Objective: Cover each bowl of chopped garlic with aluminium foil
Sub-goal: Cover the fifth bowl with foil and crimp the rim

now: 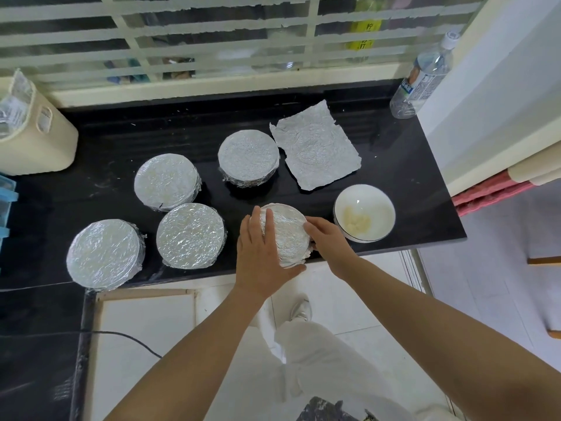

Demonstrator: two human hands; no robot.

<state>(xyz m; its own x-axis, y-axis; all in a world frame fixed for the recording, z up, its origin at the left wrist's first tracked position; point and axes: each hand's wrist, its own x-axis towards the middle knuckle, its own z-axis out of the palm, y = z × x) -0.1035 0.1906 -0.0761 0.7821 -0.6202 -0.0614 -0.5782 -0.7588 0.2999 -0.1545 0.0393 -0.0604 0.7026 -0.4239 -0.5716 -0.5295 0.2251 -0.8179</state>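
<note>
Forearms (188, 344): bare, reaching up from the lower edge over white trousers (303, 360) and a pale tiled floor (379, 299).
Left hand (261, 253): cups the left side of the foil-wrapped bowl, fingers lying over the top and thumb hooked round the near rim.
Right hand (329, 238): grips the same bowl's right rim, fingers curled down onto the foil edge.
Foil-wrapped bowl (288, 232): round, at the counter's near edge between the two hands. Its crinkled silver skin is drawn flat on top and bunched at the rim.
Covered bowls (104, 253) (190, 235) (166, 181) (248, 156): four, spread to the left and behind. Each has a flat, finely wrinkled foil disc on top and crimped sides.
Foil sheet (315, 144): loose, roughly square with ragged edges, lying flat at the back right and bearing a faint round imprint.
Open bowl (364, 202): glossy white with a thin dark rim line, just right of the right hand.
Chopped garlic (356, 221): a small pale yellow heap in the open bowl's bottom.
Counter (121, 141): black, polished, with light smears.
Water bottle (425, 74): clear plastic, white cap, in the far right corner.
Cream container (36, 135): matte, rounded, at the far left.
</note>
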